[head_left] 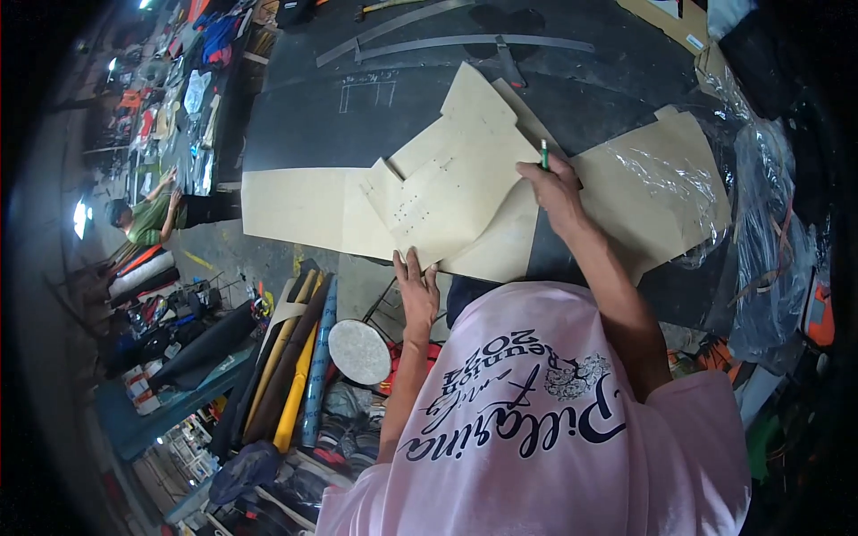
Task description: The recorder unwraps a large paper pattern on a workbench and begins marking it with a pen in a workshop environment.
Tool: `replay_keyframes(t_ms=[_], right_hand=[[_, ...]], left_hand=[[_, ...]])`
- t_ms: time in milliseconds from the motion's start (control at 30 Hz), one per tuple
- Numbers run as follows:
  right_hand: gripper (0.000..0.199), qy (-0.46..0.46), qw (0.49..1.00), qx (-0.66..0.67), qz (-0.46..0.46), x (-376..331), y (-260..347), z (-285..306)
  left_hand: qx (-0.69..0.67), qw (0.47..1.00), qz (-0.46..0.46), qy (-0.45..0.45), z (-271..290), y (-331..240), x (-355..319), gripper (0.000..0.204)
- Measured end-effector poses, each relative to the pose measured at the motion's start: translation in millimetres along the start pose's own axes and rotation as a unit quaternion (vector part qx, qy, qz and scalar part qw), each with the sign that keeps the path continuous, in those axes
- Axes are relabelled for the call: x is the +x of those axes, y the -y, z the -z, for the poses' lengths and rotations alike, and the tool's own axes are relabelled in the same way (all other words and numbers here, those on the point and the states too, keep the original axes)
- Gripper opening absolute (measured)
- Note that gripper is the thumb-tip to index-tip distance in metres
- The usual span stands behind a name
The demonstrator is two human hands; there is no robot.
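A tan paper pattern piece (465, 152) with small dark holes lies at an angle over a long tan sheet (295, 204) on the dark table. Its lower right part bows upward. My left hand (416, 290) rests at the near edge of the paper, fingers spread with the tips on it. In my right hand (556, 192) a green pencil or pen (544, 154) stands upright. The fingertips of that hand also touch the pattern's right edge. To the right lies another tan pattern piece (661, 179), partly under clear plastic.
Curved metal strips (474, 42) and a cutter-like tool (510, 64) lie at the table's far side. Crumpled clear plastic (764, 205) hangs at the right. Rolled materials (295, 357) and a round stool (359, 352) stand at the left. Another person (152, 214) is farther left.
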State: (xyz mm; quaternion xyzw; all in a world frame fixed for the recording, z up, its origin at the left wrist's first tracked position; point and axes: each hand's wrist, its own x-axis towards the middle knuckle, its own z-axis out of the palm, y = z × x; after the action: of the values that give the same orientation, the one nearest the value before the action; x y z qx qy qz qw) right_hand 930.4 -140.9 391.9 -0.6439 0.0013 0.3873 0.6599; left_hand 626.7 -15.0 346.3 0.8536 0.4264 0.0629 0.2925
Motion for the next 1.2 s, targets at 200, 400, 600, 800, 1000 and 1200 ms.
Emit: replay_keyframes(t_ms=[200,400,600,800,1000,1200], right_hand=[[0.027,0.16,0.962,0.139,0.174,-62,62,-95],[0.048,0.315,0.906,-0.028,0.28,-94,84,-121],[0.039,-0.003,0.922,-0.265,0.282,-32,-6,-26],[0.05,-0.142,0.881,-0.426,0.146,-1,-80,72],[0.058,-0.133,0.908,-0.398,0.001,-8,-110,73],[0.033,-0.086,0.974,-0.208,0.03,-7,-136,77]], left_hand=[[0.006,0.997,-0.057,-0.06,-1,9,12,0.046],[-0.393,0.901,0.094,-0.159,13,2,31,0.051],[-0.515,0.806,0.186,-0.224,35,10,49,0.048],[-0.59,0.748,0.214,-0.217,46,61,66,0.044],[-0.591,0.711,0.309,-0.224,33,85,107,0.029],[-0.595,0.701,0.339,-0.199,37,108,130,0.029]])
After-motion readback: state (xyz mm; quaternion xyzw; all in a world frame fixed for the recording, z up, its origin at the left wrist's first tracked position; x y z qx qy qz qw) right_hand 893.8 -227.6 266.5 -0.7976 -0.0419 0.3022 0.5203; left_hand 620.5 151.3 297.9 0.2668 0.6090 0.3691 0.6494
